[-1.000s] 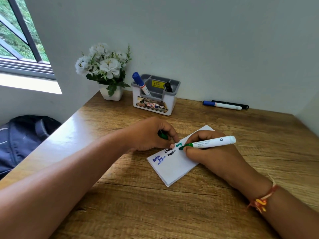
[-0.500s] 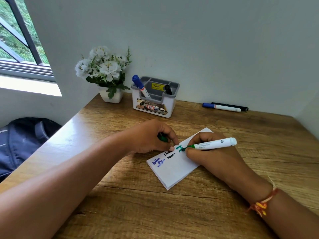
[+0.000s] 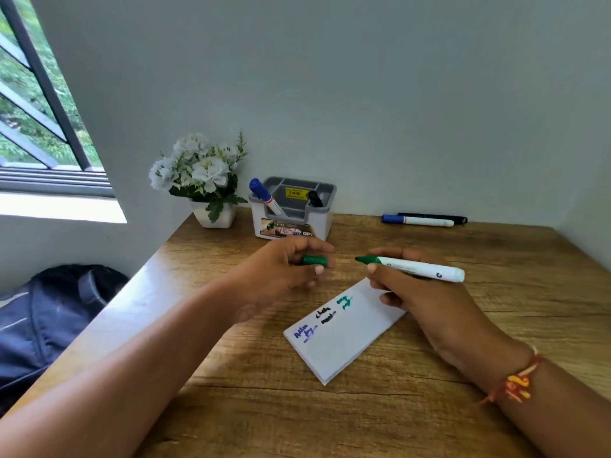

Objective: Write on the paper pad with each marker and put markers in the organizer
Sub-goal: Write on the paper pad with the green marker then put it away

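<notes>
My right hand (image 3: 420,292) holds an uncapped green marker (image 3: 416,267) above the desk, its tip pointing left. My left hand (image 3: 281,276) holds the green cap (image 3: 314,261), a short gap from the tip. The white paper pad (image 3: 344,335) lies under both hands with blue, black and green writing on it. The grey-and-white organizer (image 3: 292,213) stands at the back with a blue marker (image 3: 264,195) and a black marker (image 3: 315,198) in it. A blue-capped marker (image 3: 418,220) and a black marker (image 3: 439,216) lie by the wall at the right.
A white pot of white flowers (image 3: 201,180) stands left of the organizer in the desk's back corner. A dark backpack (image 3: 49,319) sits below the desk's left edge. The wooden desk (image 3: 330,418) meets walls at the back and right.
My right hand lifted the green marker off the pad after writing a green word. My left hand rose off the pad with the cap, now facing the marker tip.
</notes>
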`<state>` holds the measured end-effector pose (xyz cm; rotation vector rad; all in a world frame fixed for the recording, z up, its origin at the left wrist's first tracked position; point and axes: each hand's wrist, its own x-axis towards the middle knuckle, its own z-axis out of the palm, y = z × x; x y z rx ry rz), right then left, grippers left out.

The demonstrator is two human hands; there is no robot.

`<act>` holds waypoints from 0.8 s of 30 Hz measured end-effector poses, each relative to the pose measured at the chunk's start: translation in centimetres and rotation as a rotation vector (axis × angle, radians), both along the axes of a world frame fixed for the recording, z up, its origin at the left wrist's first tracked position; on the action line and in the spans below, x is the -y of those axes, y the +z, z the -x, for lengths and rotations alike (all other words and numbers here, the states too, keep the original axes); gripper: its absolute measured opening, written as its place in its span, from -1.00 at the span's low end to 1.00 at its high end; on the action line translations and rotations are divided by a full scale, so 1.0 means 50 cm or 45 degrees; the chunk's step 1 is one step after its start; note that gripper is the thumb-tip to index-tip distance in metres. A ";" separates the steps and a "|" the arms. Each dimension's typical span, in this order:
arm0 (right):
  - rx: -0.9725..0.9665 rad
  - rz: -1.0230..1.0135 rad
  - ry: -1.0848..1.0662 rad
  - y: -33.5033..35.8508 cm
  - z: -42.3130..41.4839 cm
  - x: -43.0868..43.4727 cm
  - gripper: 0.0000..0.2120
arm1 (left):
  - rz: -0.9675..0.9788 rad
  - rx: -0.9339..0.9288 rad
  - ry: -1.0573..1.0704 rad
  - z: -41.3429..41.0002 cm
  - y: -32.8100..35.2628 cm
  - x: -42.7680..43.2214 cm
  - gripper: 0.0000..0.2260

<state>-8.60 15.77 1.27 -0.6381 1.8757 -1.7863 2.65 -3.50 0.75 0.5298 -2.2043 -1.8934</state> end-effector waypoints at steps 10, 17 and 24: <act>0.201 0.313 0.096 0.011 -0.001 -0.011 -0.84 | -0.545 -0.167 -0.062 0.007 0.005 -0.021 -0.82; 0.174 0.313 0.145 0.008 -0.006 -0.009 -0.88 | -0.577 -0.161 -0.108 0.005 0.005 -0.024 -0.74; 0.074 0.235 0.160 0.003 -0.005 -0.006 -0.97 | -0.519 -0.180 -0.155 0.003 0.008 -0.035 -0.70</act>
